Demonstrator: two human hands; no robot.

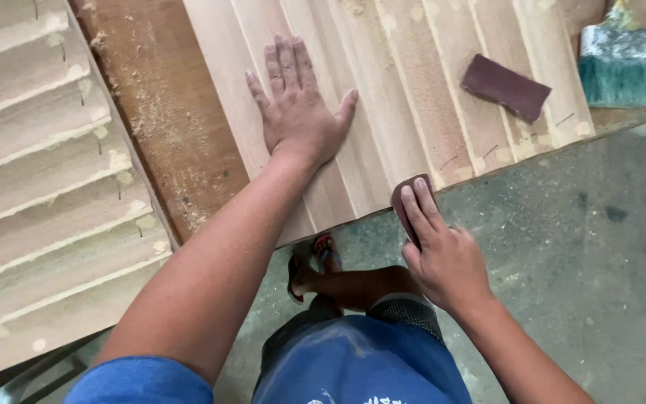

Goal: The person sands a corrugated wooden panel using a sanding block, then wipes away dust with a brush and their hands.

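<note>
- The right hand (443,251) has two fingers stretched flat on a dark sandpaper piece (407,196), pinning it against the near edge of the stepped wooden panel (413,97); the thumb is tucked out of sight.
- The left hand (297,108) lies palm down on the same panel, fingers spread narrowly and thumb out, holding nothing.
- Both forearms reach forward from the blue sleeves, the left one long and straight.
- The panel's near edge overhangs the grey concrete floor (600,247), which lies open to the right.
- A spare sandpaper sheet (506,87) and a green-bristled brush (616,63) lie farther up, well apart from the hands.
- A second stepped panel (39,187) on the left is cut off by the frame.
- A sandalled foot (312,265) shows below the edge.
</note>
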